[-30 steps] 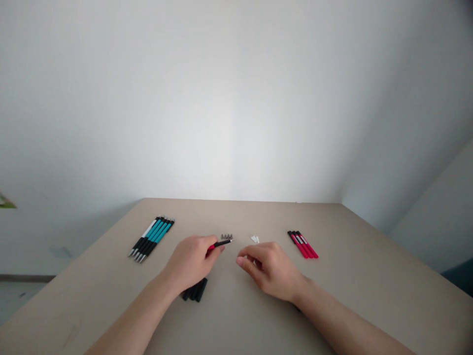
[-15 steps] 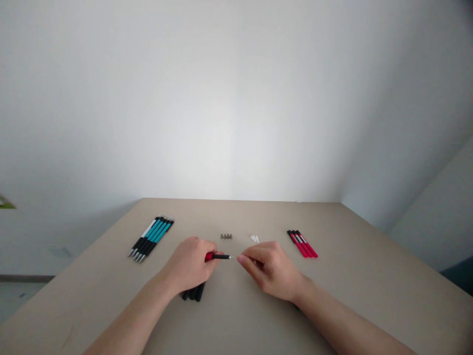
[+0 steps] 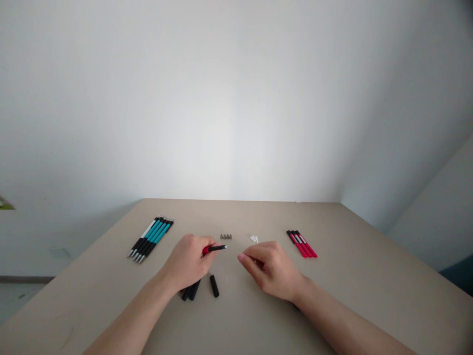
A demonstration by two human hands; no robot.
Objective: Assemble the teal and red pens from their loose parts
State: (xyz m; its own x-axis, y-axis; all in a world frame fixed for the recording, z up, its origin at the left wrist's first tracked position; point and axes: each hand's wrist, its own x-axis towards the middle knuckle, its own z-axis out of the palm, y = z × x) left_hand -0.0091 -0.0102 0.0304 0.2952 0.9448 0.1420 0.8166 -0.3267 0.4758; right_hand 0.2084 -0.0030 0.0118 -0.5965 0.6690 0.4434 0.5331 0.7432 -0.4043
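My left hand (image 3: 188, 264) grips a red and black pen body (image 3: 214, 248), its thin tip pointing right toward my right hand (image 3: 271, 268). That right hand rests on the beige table (image 3: 354, 281) with fingers curled; whether it pinches a small part I cannot tell. Under my left hand lie two black grip sleeves (image 3: 190, 291), and one more black sleeve (image 3: 214, 285) lies apart just to their right. A few small metal tips (image 3: 225, 236) and small white parts (image 3: 253, 238) lie beyond my hands.
Several teal, white and black pens (image 3: 151, 237) lie in a row at the left of the table. Three red pens (image 3: 302, 243) lie at the right. A white wall rises behind the table's far edge.
One black sleeve has come away from the bundle and now lies separately to its right. My left hand tilted the pen tip up slightly; my right hand barely moved.
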